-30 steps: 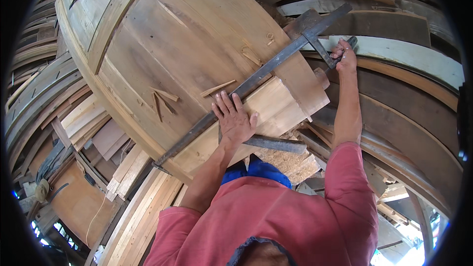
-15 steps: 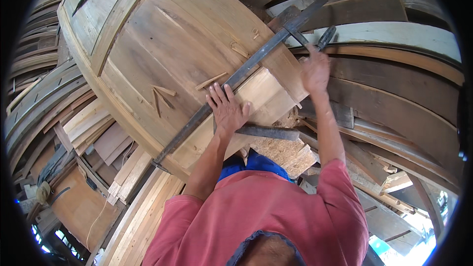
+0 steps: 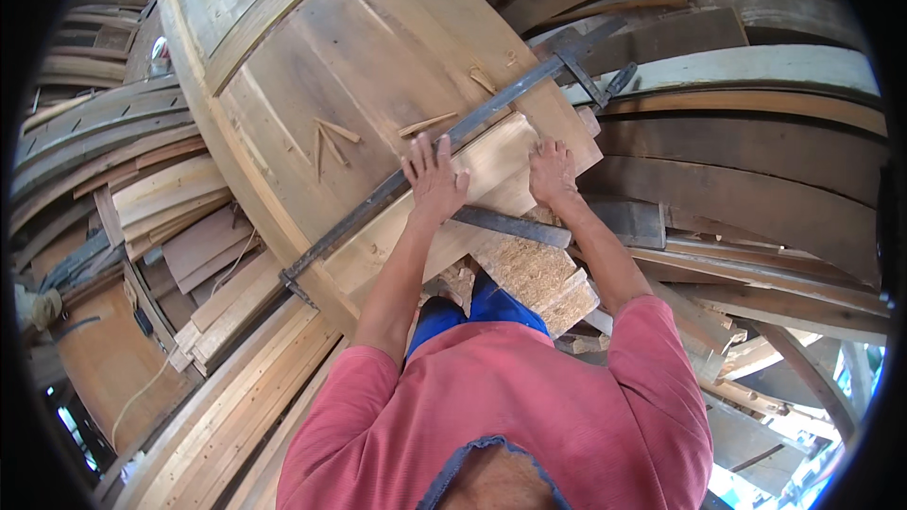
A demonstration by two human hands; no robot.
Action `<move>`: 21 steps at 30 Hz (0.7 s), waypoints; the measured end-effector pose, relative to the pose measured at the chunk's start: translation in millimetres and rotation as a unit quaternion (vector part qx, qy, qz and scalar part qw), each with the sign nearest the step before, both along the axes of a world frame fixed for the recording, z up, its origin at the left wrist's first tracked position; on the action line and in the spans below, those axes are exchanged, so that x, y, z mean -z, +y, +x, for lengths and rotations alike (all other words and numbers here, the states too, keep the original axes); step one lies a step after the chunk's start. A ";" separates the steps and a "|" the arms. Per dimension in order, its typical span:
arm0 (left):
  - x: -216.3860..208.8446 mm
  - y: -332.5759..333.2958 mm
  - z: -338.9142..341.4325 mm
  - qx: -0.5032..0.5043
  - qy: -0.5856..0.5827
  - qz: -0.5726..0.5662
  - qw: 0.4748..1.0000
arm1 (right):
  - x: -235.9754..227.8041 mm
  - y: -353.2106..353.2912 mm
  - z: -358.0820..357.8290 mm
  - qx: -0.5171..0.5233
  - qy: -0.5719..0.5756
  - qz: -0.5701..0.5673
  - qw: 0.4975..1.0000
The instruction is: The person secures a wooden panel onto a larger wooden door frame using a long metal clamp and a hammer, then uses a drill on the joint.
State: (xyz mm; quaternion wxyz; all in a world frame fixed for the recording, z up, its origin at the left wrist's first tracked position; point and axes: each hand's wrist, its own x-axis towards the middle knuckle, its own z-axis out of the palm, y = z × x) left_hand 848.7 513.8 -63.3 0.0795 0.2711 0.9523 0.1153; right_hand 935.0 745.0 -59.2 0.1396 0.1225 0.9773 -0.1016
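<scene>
A wooden panelled door (image 3: 326,57) lies in front of me. A long metal bar clamp (image 3: 510,96) runs diagonally across it, its handle (image 3: 620,81) past the door's right edge. My left hand (image 3: 437,184) rests with spread fingers against the bar and the pale bottom rail (image 3: 496,146). On the right end of that rail is my right hand (image 3: 552,173), fingers curled in and off the clamp handle; whatever they might hold is hidden. Several thin wood slivers (image 3: 427,125) lie on the door beyond the bar.
A dark beam (image 3: 515,225) sticks out from under the door near my body, above a wood block covered in sawdust (image 3: 524,274). Stacked boards (image 3: 737,146) fill the right side. More planks (image 3: 175,203) and pale battens (image 3: 241,397) lie at the left.
My right hand has left the clamp handle and come down and inward onto the rail end. My left hand stays by the bar. The whole view has shifted slightly.
</scene>
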 end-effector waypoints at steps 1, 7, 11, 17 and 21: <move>-8.3 -15.2 5.2 -0.077 -0.038 0.019 0.996 | -1.9 -7.1 4.8 -0.011 -0.025 0.009 1.000; -31.1 -217.2 84.5 -0.414 -0.029 -0.053 0.908 | -27.1 -104.7 60.9 -0.097 0.012 -0.112 0.989; -44.3 -337.2 158.5 -0.580 -0.143 -0.095 0.797 | -15.5 -169.1 53.7 -0.048 -0.074 0.015 0.996; 8.3 -385.2 198.2 -0.562 -0.303 0.102 0.763 | -20.9 -189.0 21.4 -0.008 -0.160 0.070 0.985; -47.8 -374.6 190.0 -0.518 -0.339 0.071 0.782 | -37.6 -203.0 21.4 0.041 -0.173 0.079 0.981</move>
